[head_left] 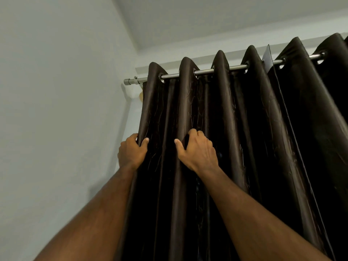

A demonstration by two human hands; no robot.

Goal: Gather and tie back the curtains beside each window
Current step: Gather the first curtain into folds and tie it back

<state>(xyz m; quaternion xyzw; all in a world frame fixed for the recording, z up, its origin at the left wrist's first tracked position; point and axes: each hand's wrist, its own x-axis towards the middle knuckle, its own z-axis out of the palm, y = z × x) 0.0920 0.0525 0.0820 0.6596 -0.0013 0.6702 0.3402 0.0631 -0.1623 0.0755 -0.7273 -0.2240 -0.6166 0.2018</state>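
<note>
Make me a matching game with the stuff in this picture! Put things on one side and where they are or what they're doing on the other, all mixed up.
Things
1. left hand
2. right hand
3. rod
4. curtain

Places or states
A. silver, runs through the rings at the top
B. grips the curtain's outer edge, nearest the wall
C. dark brown, hangs in folds
D. grips a fold further in from the edge

Pairs: 1-B, 2-D, 3-A, 4-C
</note>
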